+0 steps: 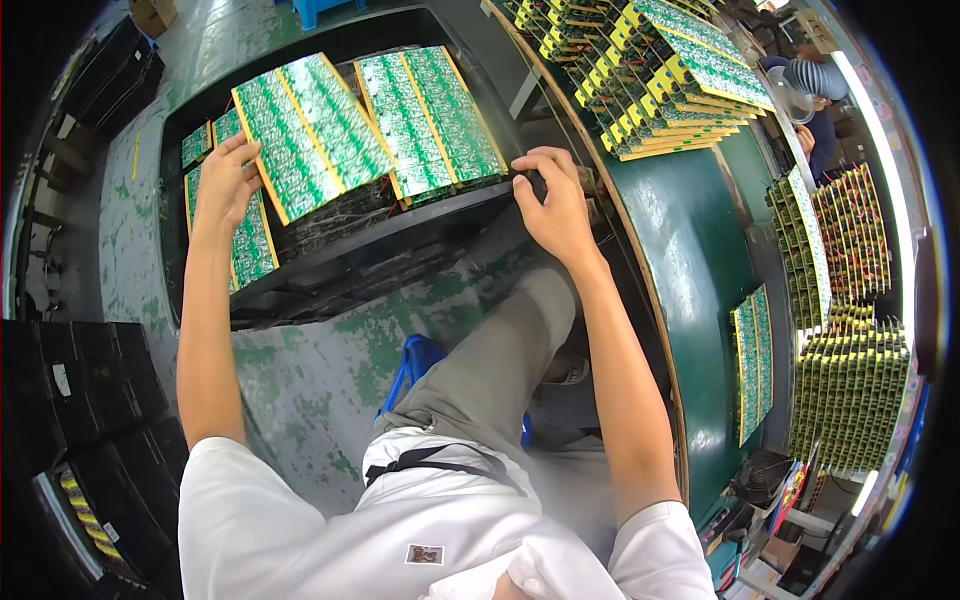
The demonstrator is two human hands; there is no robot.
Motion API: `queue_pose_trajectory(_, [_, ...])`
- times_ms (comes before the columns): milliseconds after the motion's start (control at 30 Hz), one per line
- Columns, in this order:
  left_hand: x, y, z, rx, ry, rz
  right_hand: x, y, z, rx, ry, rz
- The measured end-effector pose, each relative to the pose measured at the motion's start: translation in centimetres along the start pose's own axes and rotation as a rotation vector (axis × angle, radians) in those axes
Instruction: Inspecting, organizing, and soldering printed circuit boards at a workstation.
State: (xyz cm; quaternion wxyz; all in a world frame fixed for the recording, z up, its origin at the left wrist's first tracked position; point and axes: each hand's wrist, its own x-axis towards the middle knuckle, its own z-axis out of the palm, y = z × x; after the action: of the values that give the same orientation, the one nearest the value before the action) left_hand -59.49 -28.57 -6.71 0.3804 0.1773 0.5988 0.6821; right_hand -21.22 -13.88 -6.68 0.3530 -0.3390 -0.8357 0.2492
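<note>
My left hand (229, 182) grips the left edge of a green circuit board panel (308, 135) with yellow strips. That panel is tilted and partly overlaps another green circuit board panel (430, 115) in a large black bin (350, 238). Above the bin's near right rim, my right hand (556, 200) has its thumb and fingers apart, with nothing in it. Its fingertips are just beside the right-hand panel's lower corner; whether they touch it I cannot tell. More circuit board panels (252, 240) lie in the bin under and left of my left hand.
A green-topped workbench (665, 250) runs along my right, bearing a tall stack of circuit boards (690, 70) and one lone panel (754, 360). Boards in racks (850, 390) stand beyond. Black crates (90, 420) are at the left, a blue stool (412, 365) below me. Another person (815, 90) sits far right.
</note>
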Motion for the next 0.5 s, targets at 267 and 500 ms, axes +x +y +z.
queue_pose_trajectory(267, [-1.4,-1.5,0.2,0.236,0.075,-0.081,-0.4,0.8,0.1,-0.029,-0.001,-0.043])
queue_pose_trajectory(500, [-0.5,-2.8,1.1,0.398,0.019,-0.064,0.5,-0.2,0.5,-0.105,-0.041,-0.061])
